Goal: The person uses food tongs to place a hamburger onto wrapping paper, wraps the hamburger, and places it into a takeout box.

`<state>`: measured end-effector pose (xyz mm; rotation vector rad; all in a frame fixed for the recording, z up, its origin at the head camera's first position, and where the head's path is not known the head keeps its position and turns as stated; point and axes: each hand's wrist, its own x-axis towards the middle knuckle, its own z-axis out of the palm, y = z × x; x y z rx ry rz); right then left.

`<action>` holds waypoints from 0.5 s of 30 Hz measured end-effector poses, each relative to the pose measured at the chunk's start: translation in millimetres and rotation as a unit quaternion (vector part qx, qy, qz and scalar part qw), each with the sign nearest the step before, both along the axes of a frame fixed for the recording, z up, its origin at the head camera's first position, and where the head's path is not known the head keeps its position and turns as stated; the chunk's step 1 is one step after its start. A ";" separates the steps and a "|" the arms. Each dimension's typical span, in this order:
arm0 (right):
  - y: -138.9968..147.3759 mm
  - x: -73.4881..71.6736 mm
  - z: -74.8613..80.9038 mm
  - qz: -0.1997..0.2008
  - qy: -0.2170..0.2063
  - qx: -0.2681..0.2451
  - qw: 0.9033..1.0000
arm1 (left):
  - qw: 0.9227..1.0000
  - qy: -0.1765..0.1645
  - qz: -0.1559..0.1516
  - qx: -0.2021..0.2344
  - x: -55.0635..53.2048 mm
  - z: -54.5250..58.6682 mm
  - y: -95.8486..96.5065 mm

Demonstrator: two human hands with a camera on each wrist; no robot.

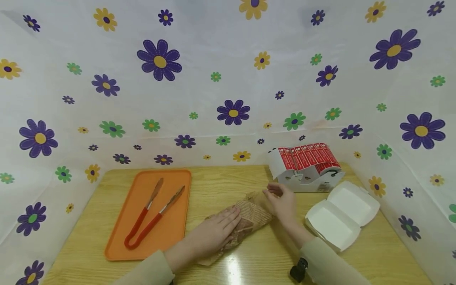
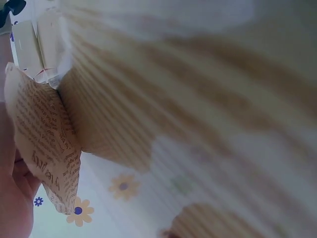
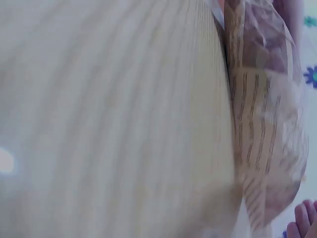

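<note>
A bundle of brown printed wrapping paper (image 1: 254, 211) lies slantwise on the wooden table, its contents hidden. Flat across its near-left part rests my left hand (image 1: 217, 229), fingers extended together. At the far-right end, my right hand (image 1: 284, 204) has bent fingers and pinches the paper's edge between thumb and fingertips. The left wrist view shows a loose flap of the paper (image 2: 47, 134) standing up, with the right hand (image 2: 17, 203) behind it. Along the right side of the right wrist view runs the crinkled bundle (image 3: 267, 114).
To the left, red-handled tongs (image 1: 146, 221) lie spread on an orange tray (image 1: 117, 241). A white carton (image 1: 303, 183) with several red-and-white packets stands at the back right. Before it sits an opened white clamshell box (image 1: 333, 225). Flowered sheeting (image 1: 199, 91) surrounds the table.
</note>
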<state>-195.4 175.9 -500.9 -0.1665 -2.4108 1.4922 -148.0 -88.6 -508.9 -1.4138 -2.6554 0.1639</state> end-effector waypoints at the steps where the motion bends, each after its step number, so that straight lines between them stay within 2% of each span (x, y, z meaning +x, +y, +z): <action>1: 3.4 2.0 -1.1 -0.011 -0.004 -0.010 1.000 | 1.000 0.003 0.000 0.000 -0.2 -1.4 -0.6; 7: 15.3 8.6 -13.0 -0.047 -0.045 -0.038 0.997 | 1.000 0.015 -0.003 -0.001 -1.5 -6.9 -3.8; 11: 17.6 8.6 -18.3 -0.059 -0.083 -0.035 0.994 | 1.000 0.007 0.000 0.006 -1.6 -5.1 -2.8; 15: 18.7 7.8 -20.1 -0.055 -0.113 -0.060 0.990 | 1.000 -0.005 0.000 0.015 -0.8 -1.4 -1.5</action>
